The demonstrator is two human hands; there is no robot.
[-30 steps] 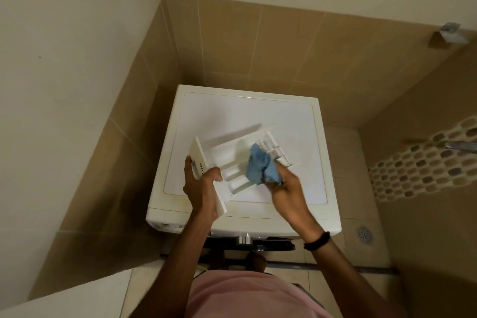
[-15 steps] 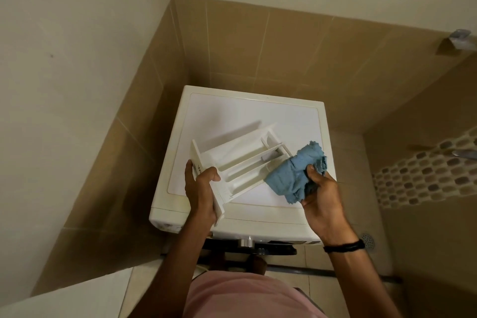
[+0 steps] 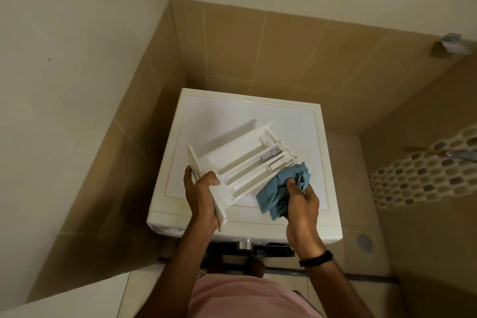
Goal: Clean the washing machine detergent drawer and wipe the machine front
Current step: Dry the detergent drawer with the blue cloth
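Two hands above washing machine [image 3: 222, 116], left hand [image 3: 199, 201] gripping drawer [image 3: 245, 156] front, right hand [image 3: 302, 205] clutching cloth [image 3: 272, 196], seemingly touching drawer's edge

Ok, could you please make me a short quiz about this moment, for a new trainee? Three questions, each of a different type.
1. Multiple choice: what does the right hand hold?
A) a sponge
B) a bunched blue cloth
C) a brush

2. True or false: the detergent drawer sits pushed into its slot in the washing machine.

3. Fill the gap: the ____ hand grips the drawer by its front panel.

Key
1. B.
2. False: the drawer is out of the machine, held over its top.
3. Left: the left hand has its thumb curled over the panel's edge.
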